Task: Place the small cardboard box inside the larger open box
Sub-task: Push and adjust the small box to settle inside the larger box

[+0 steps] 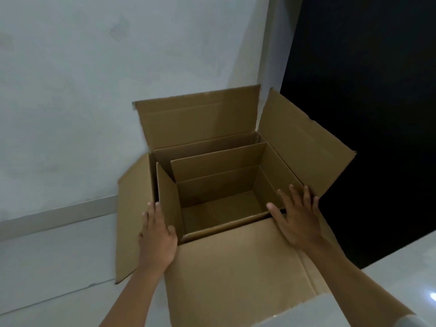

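Hands, left (157,234) and right (297,218), rest flat, fingers spread, on small box (219,185) flaps.

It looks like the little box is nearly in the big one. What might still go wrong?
The small box has its flaps up; the left one, under the left hand, may catch on the big box wall. It sits close to the right side, so it may jam tilted. The right hand fingers could get pinched there.
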